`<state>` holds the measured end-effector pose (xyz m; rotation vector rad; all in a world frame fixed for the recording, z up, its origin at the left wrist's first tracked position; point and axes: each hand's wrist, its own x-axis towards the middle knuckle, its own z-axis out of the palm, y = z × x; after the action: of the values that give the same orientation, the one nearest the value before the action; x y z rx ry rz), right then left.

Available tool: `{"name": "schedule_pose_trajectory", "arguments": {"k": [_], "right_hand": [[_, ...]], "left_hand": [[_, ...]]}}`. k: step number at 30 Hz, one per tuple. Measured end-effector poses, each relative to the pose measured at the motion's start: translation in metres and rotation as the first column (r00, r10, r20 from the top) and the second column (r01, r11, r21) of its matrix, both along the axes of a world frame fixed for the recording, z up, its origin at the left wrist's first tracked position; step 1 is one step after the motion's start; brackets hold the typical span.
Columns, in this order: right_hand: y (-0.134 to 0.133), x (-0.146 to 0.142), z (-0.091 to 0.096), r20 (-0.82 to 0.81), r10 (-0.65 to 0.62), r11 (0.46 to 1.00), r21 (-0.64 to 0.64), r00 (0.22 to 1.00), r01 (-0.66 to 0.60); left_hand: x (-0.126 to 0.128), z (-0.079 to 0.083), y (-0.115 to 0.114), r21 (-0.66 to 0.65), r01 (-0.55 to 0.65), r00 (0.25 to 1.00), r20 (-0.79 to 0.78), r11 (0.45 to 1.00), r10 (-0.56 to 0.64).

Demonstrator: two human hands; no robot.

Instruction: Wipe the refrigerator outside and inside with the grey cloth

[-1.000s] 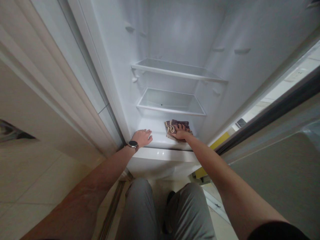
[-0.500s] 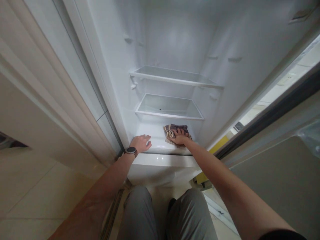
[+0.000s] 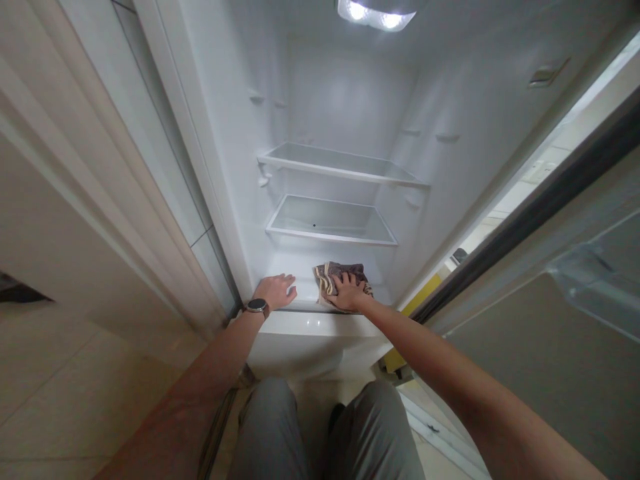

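Head view: looks mid-wipe. Cloth (image 3: 326, 276) lies bunched on the fridge floor (image 3: 304, 285), right of ctr, R hand (image 3: 349, 293) spread flat on it, fingers apart, not clenched. L hand (image 3: 276, 291) rests nr the front left edge, loosely splayed, nothing seen in it. How much floor is done vs left: can't tell. Cloth not yet put away. Count: 1 cloth, 2 hands, 2 shelves (upper (image 3: 345, 163), lower (image 3: 333, 217)), 1 wristwatch (image 3: 257, 305), 1 lit lamp (image 3: 375, 15) w/ 2 bright spots.

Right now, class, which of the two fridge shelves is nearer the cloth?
The lower shelf, with a small dark spot showing inside its outline; the upper shelf sits higher, farther from the cloth under the right hand.
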<state>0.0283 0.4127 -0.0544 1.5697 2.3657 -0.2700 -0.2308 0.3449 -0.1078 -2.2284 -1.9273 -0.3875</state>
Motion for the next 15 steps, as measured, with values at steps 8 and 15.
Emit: {"name": "schedule_pose_trajectory", "arguments": {"k": [8, 15], "right_hand": [[0.006, 0.000, 0.000, -0.048, 0.044, 0.999, 0.015, 0.998, -0.043], [0.015, -0.005, 0.001, -0.053, 0.020, 0.999, -0.025, 0.998, -0.022]], "left_hand": [[0.001, 0.003, -0.002, -0.029, -0.020, 0.998, 0.055, 0.999, 0.022], [0.003, 0.005, -0.003, -0.031, -0.029, 0.997, 0.069, 0.999, 0.031]]}}
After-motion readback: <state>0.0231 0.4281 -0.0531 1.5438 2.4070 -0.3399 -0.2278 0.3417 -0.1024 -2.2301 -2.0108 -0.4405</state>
